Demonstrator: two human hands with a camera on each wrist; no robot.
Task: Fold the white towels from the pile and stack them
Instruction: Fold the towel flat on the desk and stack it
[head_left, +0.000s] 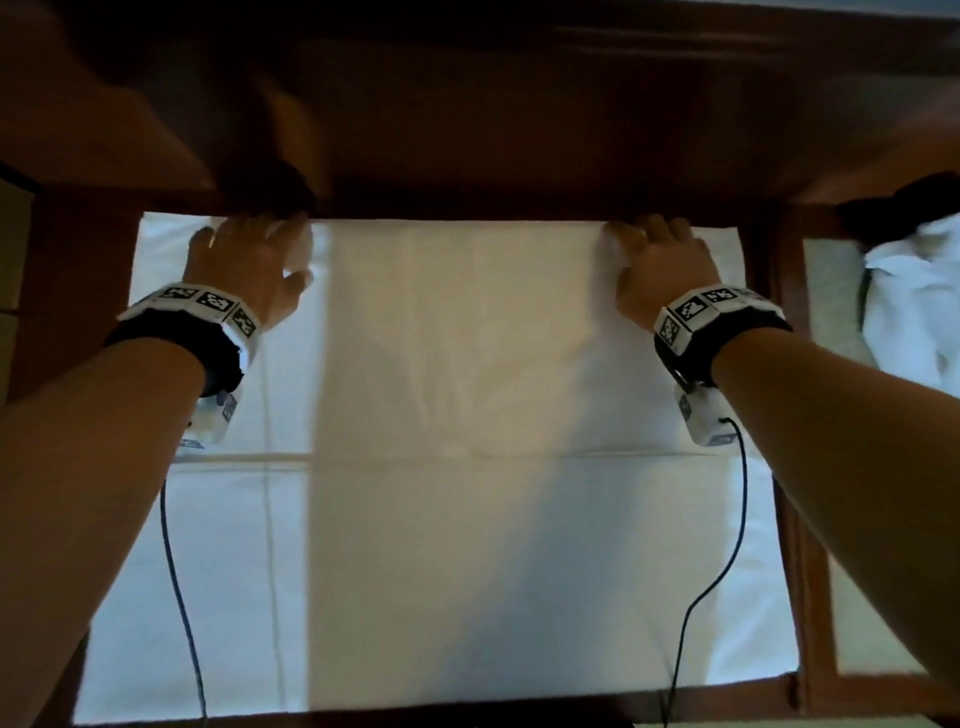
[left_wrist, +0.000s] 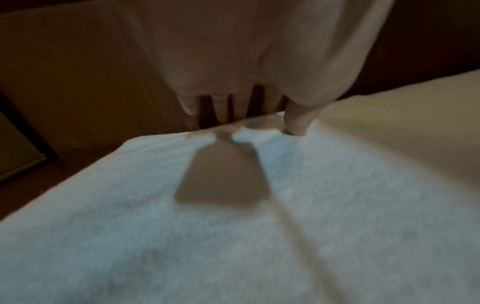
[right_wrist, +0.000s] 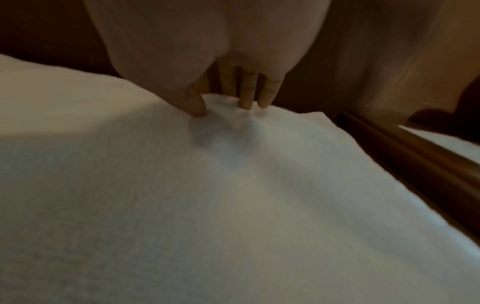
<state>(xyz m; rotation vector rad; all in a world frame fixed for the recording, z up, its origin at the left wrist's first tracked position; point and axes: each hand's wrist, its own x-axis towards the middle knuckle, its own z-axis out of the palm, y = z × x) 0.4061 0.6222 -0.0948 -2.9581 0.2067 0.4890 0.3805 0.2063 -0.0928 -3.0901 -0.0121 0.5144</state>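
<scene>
A large white towel (head_left: 467, 338) lies spread flat across the wooden table, with a crease line running across its middle. My left hand (head_left: 260, 249) is at the towel's far left edge. In the left wrist view its thumb (left_wrist: 296, 123) presses on the towel (left_wrist: 233, 226) while the fingers (left_wrist: 221, 111) reach down over the far edge. My right hand (head_left: 649, 249) is at the far right edge. There its thumb (right_wrist: 194, 107) and fingers (right_wrist: 246, 96) pinch a small raised ridge of the towel (right_wrist: 233, 205).
A crumpled pile of white towels (head_left: 909, 301) lies to the right, beyond a wooden rail (head_left: 795, 415), with a dark object (head_left: 893, 202) behind it. A dark wooden panel (head_left: 467, 130) rises right behind the towel's far edge. Thin cables (head_left: 176, 571) hang from both wrists.
</scene>
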